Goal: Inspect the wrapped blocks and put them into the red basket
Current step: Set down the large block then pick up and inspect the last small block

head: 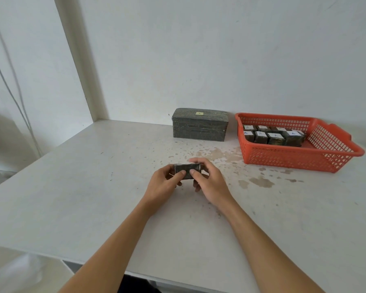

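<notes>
A small dark wrapped block (186, 167) is held just above the middle of the white table, gripped from both ends. My left hand (164, 185) curls round its left end with the thumb on its near face. My right hand (207, 180) grips the right end, thumb on the near face and fingers over the top. The red basket (294, 159) stands at the right back of the table. Several wrapped blocks with white labels (275, 136) lie in its left half.
A large dark wrapped box (200, 127) with a small yellow label stands against the wall, left of the basket. Brownish stains mark the table (72, 197) between my hands and the basket. The table's front edge runs close below my forearms.
</notes>
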